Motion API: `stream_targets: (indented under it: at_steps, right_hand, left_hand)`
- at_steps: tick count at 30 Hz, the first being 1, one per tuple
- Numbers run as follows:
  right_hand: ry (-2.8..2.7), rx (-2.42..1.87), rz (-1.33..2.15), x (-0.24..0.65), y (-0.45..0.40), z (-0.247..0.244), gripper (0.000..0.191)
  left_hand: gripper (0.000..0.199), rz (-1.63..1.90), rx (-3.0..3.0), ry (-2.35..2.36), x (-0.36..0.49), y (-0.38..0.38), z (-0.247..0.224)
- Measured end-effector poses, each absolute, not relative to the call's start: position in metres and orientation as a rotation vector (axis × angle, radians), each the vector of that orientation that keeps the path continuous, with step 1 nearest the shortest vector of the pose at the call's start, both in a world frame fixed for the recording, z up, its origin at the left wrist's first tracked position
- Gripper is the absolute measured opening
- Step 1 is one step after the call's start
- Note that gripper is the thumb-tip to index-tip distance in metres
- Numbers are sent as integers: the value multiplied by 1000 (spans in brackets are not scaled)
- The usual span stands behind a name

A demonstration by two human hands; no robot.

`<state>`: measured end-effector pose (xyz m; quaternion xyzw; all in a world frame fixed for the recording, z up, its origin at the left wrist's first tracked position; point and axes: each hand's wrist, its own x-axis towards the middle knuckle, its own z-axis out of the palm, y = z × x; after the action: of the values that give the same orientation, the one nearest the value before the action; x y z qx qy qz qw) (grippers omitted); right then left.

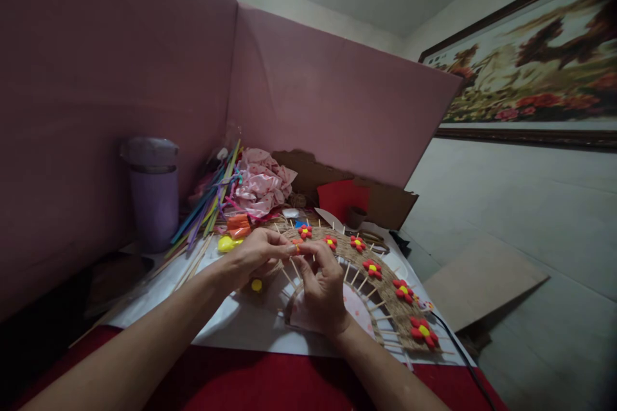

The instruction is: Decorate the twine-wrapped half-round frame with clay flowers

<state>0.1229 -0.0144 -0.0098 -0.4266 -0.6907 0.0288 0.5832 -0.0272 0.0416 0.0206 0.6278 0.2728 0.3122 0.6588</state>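
Both my hands meet over a fan-shaped craft of woven twine point(385, 273) on thin wooden sticks. My left hand point(260, 253) pinches a small orange piece of modelling clay point(297, 244) between thumb and fingertips. From the other side my right hand point(324, 286) has its fingers closed on the same piece. Red clay flowers with yellow centres, such as this flower point(372, 268), line the twine band. Below the right hand lies a pale pink half-round panel point(357, 308), partly covered. A yellow clay dot point(256, 284) shows under my left wrist.
At left stand a purple tumbler point(154, 205) and a bundle of coloured pipe cleaners point(205, 199). Behind the hands are crumpled pink fabric point(263, 183), an orange clay packet point(238, 225), a yellow clay packet point(227, 243) and red paper point(340, 199). A black cable point(456, 340) runs along the right edge.
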Motion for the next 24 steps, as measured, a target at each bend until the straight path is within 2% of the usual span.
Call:
stream_targets:
  at_steps: [24]
  right_hand:
    - [-1630,-1010,63,122,-16,-11,8]
  left_hand:
    - [30,678,1436,597,-30,43,23]
